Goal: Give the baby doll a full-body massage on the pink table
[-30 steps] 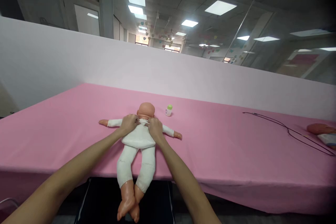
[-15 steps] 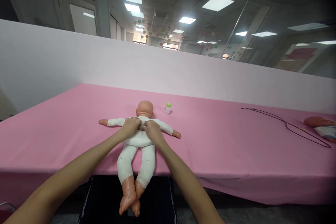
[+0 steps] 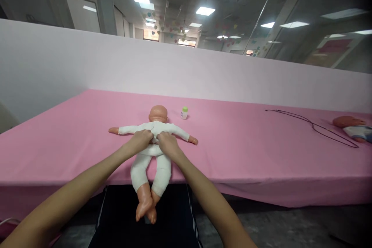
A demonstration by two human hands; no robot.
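A baby doll (image 3: 158, 126) lies face down on the surface, which is covered by a pink cloth (image 3: 232, 143), with its bald head (image 3: 158, 113) pointing away from the person and toward the low white wall (image 3: 203, 73) behind. Its torso and limbs are white; its arms spread wide to both sides, ending in bare flesh-toned hands, while its legs reach past the near edge of the surface, so that the crossed feet (image 3: 145, 203) stand out over the person's dark trousers (image 3: 145, 234). The left hand (image 3: 142, 139) and the right hand (image 3: 168, 143) rest on the middle of the doll's back, side by side with a narrow gap between them, one on each side of its midline. The fingers of both hands are curled inward against the white back; their tips are hidden, so I cannot tell whether they are pinching the covering or only pressing on it. Both forearms come in from the near corners and converge on the doll. Just beyond the doll's shoulder on the right stands a small bottle (image 3: 184, 114) with a green cap, upright and apart from the doll. Well off to the right, a thin dark cord (image 3: 305, 119) lies in a long loop, near a second doll (image 3: 350, 124) that the picture's edge cuts off.
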